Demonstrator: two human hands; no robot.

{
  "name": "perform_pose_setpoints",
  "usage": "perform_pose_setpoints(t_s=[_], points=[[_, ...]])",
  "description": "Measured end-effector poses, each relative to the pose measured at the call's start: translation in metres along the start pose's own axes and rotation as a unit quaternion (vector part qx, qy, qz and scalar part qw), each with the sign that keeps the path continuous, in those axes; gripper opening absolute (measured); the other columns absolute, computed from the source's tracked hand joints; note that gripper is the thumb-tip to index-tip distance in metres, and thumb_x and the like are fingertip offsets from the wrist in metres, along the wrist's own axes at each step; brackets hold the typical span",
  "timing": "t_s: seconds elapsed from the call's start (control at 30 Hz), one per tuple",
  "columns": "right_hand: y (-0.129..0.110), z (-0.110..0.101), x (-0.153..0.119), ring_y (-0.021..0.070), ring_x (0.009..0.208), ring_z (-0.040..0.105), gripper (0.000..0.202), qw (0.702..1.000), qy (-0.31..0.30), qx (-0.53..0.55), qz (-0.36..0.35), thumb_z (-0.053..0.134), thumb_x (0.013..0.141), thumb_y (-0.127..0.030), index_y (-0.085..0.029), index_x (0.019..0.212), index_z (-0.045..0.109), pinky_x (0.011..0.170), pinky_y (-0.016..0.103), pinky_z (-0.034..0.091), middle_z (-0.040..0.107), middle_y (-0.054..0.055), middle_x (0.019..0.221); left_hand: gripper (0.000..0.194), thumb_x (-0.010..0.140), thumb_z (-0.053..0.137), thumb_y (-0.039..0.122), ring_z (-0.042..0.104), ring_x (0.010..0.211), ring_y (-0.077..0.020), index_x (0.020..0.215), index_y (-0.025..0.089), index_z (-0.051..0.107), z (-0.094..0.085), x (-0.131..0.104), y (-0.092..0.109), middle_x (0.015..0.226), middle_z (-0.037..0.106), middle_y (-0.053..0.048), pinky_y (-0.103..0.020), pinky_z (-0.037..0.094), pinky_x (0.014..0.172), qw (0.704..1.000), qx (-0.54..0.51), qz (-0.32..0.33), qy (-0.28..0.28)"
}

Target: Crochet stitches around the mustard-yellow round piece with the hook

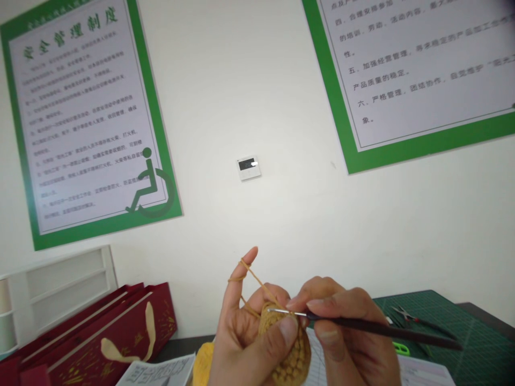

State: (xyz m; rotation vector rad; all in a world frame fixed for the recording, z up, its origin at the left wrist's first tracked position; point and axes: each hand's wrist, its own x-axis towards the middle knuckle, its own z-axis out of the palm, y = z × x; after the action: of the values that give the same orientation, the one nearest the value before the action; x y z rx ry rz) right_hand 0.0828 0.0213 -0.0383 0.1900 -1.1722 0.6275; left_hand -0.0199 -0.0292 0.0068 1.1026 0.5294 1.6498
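Observation:
A tan crocheted piece (296, 358) with rows of bumpy stitches is pinched in my left hand (251, 340), thumb in front. Tan yarn (257, 279) loops round the raised index finger of that hand and runs down to the top of the piece. My right hand (350, 327) grips a crochet hook (374, 326) by its dark handle, pen-like. The hook's metal tip lies at the top edge of the crocheted piece, close to my left thumb. Behind my left wrist shows part of a yellow ball of yarn (203, 364).
Dark red gift bags (120, 343) with cream ribbon handles stand at the left, beside printed sheets (161, 371). On the right, a green cutting mat (475, 343) bears small scissors (406, 316) and a bright green object (401, 349). Green-framed posters and a wall panel (248, 168) are on the wall.

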Motion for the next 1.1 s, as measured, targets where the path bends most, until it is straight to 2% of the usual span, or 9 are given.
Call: perform_pose_setpoints(t_s=[0.1, 0.17, 0.23, 0.37, 0.5, 0.57, 0.77, 0.97, 1.1], points=[[-0.001, 0.005, 0.000, 0.0144, 0.083, 0.070, 0.011, 0.998, 0.032, 0.034, 0.031, 0.065, 0.099, -0.028, -0.032, 0.106, 0.073, 0.073, 0.027, 0.059, 0.074, 0.001, 0.093, 0.103, 0.072, 0.085, 0.002, 0.057, 0.054, -0.0104, 0.155, 0.031, 0.033, 0.002, 0.000, -0.002, 0.077, 0.073, 0.002, -0.029, 0.048, 0.061, 1.000, -0.004, 0.019, -0.015], [-0.003, 0.009, 0.000, 0.0141, 0.081, 0.067, 0.006, 0.993, 0.069, 0.062, 0.078, 0.069, 0.096, -0.033, -0.032, 0.098, 0.075, 0.070, 0.026, 0.056, 0.072, 0.000, 0.088, 0.105, 0.072, 0.083, 0.001, 0.058, 0.056, -0.0112, 0.156, 0.033, 0.029, 0.003, 0.000, -0.002, 0.075, 0.073, 0.003, -0.033, 0.049, 0.071, 0.999, -0.011, 0.032, -0.029], [-0.005, 0.011, 0.000, 0.0127, 0.074, 0.062, 0.008, 0.982, 0.092, 0.093, 0.135, 0.073, 0.093, -0.039, -0.031, 0.091, 0.075, 0.066, 0.025, 0.052, 0.067, -0.001, 0.083, 0.108, 0.073, 0.080, -0.001, 0.061, 0.061, -0.0134, 0.158, 0.037, 0.025, 0.001, 0.000, 0.000, 0.075, 0.073, 0.003, -0.033, 0.048, 0.071, 0.999, -0.010, 0.028, -0.044], [-0.007, 0.008, 0.003, 0.0090, 0.059, 0.052, 0.022, 0.961, 0.077, 0.142, 0.223, 0.076, 0.088, -0.048, -0.027, 0.083, 0.074, 0.056, 0.024, 0.041, 0.058, -0.003, 0.075, 0.112, 0.077, 0.079, 0.004, 0.069, 0.072, -0.0204, 0.158, 0.051, 0.018, -0.005, 0.001, 0.002, 0.081, 0.073, 0.001, -0.031, 0.045, 0.067, 0.996, 0.018, -0.012, -0.090], [-0.008, 0.001, 0.006, 0.0070, 0.052, 0.049, 0.025, 0.947, 0.048, 0.180, 0.260, 0.071, 0.092, -0.051, -0.028, 0.085, 0.071, 0.050, 0.020, 0.037, 0.059, -0.005, 0.069, 0.115, 0.076, 0.083, 0.011, 0.071, 0.073, -0.0227, 0.157, 0.056, 0.014, -0.010, 0.002, 0.002, 0.081, 0.072, 0.002, -0.034, 0.044, 0.071, 0.993, 0.016, -0.025, -0.117], [-0.008, -0.001, 0.007, 0.0068, 0.050, 0.048, 0.025, 0.943, 0.038, 0.191, 0.271, 0.067, 0.094, -0.052, -0.028, 0.087, 0.069, 0.049, 0.019, 0.035, 0.060, -0.005, 0.066, 0.115, 0.076, 0.083, 0.011, 0.070, 0.073, -0.0228, 0.158, 0.054, 0.014, -0.010, 0.002, 0.003, 0.081, 0.071, 0.002, -0.033, 0.041, 0.068, 0.992, 0.007, -0.033, -0.124], [-0.013, 0.000, 0.007, 0.0062, 0.043, 0.042, 0.029, 0.934, 0.056, 0.196, 0.294, 0.068, 0.093, -0.054, -0.027, 0.083, 0.065, 0.042, 0.018, 0.027, 0.056, -0.006, 0.056, 0.110, 0.079, 0.079, 0.009, 0.054, 0.058, -0.0120, 0.159, 0.048, 0.015, -0.009, -0.003, 0.009, 0.084, 0.069, 0.000, -0.028, 0.032, 0.057, 0.987, -0.016, -0.078, -0.136], [-0.025, 0.008, 0.024, 0.0101, 0.041, 0.042, 0.044, 0.928, 0.071, 0.173, 0.324, 0.080, 0.075, -0.065, -0.025, 0.082, 0.062, 0.037, 0.021, 0.030, 0.052, -0.006, 0.054, 0.114, 0.075, 0.078, 0.009, 0.045, 0.055, -0.0105, 0.161, 0.040, 0.009, -0.011, 0.001, 0.009, 0.076, 0.065, 0.002, -0.026, 0.029, 0.054, 0.982, -0.010, -0.082, -0.169], [-0.028, 0.015, 0.039, 0.0108, 0.043, 0.044, 0.050, 0.925, 0.069, 0.183, 0.325, 0.083, 0.068, -0.068, -0.025, 0.082, 0.062, 0.037, 0.022, 0.035, 0.049, -0.007, 0.055, 0.110, 0.073, 0.079, 0.012, 0.043, 0.055, -0.0097, 0.161, 0.031, 0.016, -0.013, 0.003, 0.012, 0.077, 0.064, 0.001, -0.025, 0.027, 0.052, 0.979, -0.015, -0.099, -0.180]])
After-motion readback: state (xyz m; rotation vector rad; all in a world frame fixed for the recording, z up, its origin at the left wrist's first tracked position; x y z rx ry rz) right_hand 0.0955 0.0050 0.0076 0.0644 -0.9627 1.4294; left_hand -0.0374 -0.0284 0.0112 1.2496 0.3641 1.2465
